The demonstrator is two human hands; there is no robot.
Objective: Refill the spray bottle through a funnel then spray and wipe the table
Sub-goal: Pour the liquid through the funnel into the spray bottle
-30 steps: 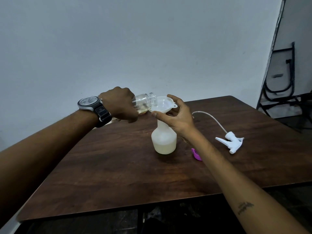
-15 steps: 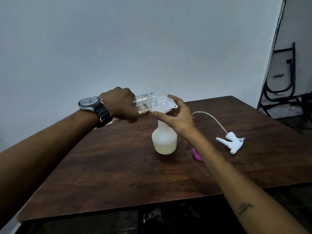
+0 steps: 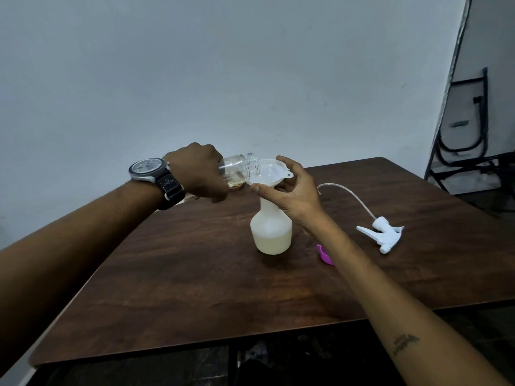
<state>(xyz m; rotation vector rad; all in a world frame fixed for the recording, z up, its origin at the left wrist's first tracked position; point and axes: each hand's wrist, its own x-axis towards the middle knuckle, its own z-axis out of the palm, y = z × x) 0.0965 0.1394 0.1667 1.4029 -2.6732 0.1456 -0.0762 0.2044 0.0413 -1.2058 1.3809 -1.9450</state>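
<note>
A translucent white plastic spray bottle (image 3: 271, 229) stands upright near the middle of the dark brown wood-grain table (image 3: 181, 280), its lower part filled with pale, cloudy liquid. A white plastic funnel (image 3: 269, 174) sits in its neck. The right hand (image 3: 296, 192) pinches the funnel's rim between thumb and curled fingers.

The left hand (image 3: 195, 172) is wrapped round the base of a clear, lidless, threaded-neck jar (image 3: 241, 169). The jar is tipped nearly level, its mouth over the funnel's bowl, with a little yellowish liquid lying along its lower side.

On the left wrist is a grey-cased wristwatch (image 3: 152, 169) on a black fabric strap. A small tag on the strap reads "OMEGA". The dial text is too small to read.

The white trigger sprayer head (image 3: 381, 232) lies on the table to the right of the bottle, well apart from it, its clear dip tube curving back. A purple plastic cap (image 3: 324, 254) lies just beside the right forearm, partly hidden by it. A dark tattoo (image 3: 405, 342) on that forearm cannot be read.
</note>
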